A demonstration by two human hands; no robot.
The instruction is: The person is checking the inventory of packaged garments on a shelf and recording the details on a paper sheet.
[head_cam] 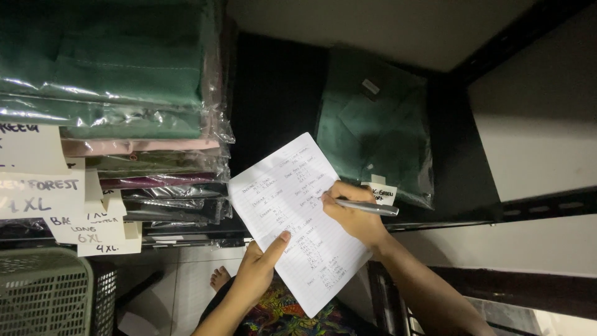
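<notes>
1. Stack of bagged folded garments point(124, 93) on shelf at left, paper size labels point(68, 205) hanging below.
2. Left hand point(258, 267) grip pinching lined sheet point(298, 218) from below, thumb on top.
3. Right hand point(354, 214) grip pressed around silver pen point(367, 207), tip on the sheet.
4. Bagged green garment point(376, 127) on dark shelf point(460, 186) behind.

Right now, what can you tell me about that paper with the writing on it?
The paper is a white lined sheet covered in handwritten lists. It is tilted, held up before dark shelves. The left hand grips its lower edge, thumb on top. The right hand rests on its right side, holding a silver pen.
</notes>
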